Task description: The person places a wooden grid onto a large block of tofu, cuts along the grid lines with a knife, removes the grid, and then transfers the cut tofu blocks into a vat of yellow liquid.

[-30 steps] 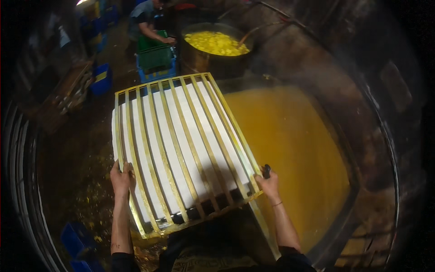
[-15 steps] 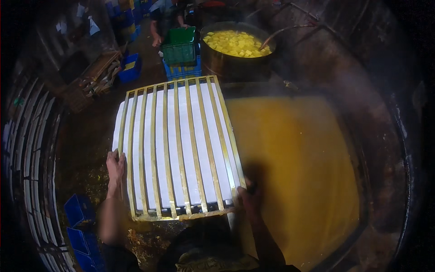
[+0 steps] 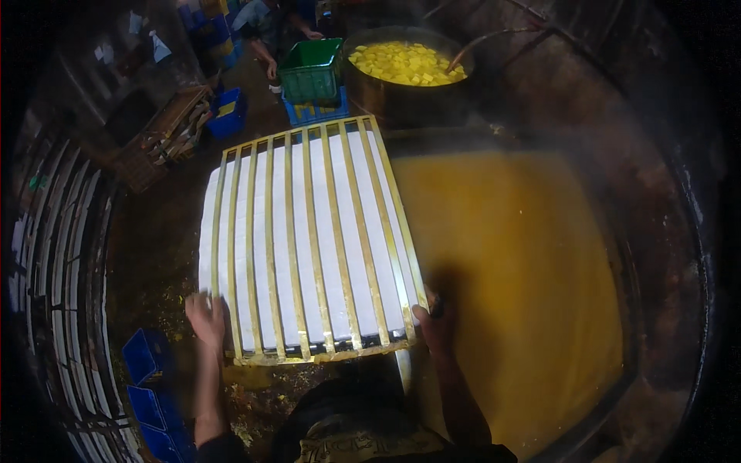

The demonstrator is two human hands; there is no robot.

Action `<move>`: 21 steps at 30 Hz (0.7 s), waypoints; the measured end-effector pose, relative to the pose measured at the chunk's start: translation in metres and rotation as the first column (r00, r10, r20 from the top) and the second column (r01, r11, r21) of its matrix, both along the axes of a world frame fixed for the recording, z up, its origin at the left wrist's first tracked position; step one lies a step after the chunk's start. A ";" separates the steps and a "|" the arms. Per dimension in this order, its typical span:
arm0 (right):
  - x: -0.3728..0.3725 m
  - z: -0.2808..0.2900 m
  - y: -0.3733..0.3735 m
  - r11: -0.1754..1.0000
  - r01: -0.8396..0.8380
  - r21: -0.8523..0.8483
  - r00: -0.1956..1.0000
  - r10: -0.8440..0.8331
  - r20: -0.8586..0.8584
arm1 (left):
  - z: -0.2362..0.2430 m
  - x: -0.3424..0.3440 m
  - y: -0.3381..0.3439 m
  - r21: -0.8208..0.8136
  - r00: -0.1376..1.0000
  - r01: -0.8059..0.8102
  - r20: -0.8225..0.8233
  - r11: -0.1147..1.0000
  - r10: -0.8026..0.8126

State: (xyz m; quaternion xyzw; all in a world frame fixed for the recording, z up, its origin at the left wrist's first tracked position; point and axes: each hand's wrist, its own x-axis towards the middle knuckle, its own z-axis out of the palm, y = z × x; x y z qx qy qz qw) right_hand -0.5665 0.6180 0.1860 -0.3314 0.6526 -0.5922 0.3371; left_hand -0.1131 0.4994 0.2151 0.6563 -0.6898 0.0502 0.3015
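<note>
A slatted rack (image 3: 312,239) with yellowish bars lies tilted before me over a flat white sheet or slab (image 3: 261,224), which shows between the bars. At the near part of its left side, my left hand (image 3: 206,319) has its fingers curled at the edge, slightly blurred. My right hand (image 3: 434,322) grips the right side close to the near corner, the thumb on top and the other fingers mostly hidden. Something dark shows beside the right fingers; I cannot make out what it is. What supports the rack from below is hidden.
On the right spreads a wide vat (image 3: 517,285) of yellow-brown liquid. Behind it, a round pot (image 3: 405,96) holds yellow blocks. A person (image 3: 262,31) bends by a green crate (image 3: 311,81) stacked on a blue one. Blue bins (image 3: 144,356) and long slatted racks (image 3: 62,270) stand left.
My left hand has slid nearer to me along the rack's left side. The rack appears slightly higher and further right in view. The person at the back has leaned left of the green crate.
</note>
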 end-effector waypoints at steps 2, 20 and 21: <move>0.010 0.018 -0.002 0.992 0.060 0.113 0.996 -0.052 -0.071 | 0.004 -0.002 0.061 0.005 0.949 -0.268 -0.173 0.963 0.265; -0.035 -0.026 0.001 0.923 0.017 0.385 0.988 0.044 -0.151 | -0.014 0.017 0.143 0.367 -0.087 0.091 -0.923 0.926 0.375; -0.032 -0.024 0.002 0.935 0.036 0.352 0.988 0.021 -0.155 | -0.015 0.017 0.144 0.357 -0.091 0.091 -0.927 0.930 0.365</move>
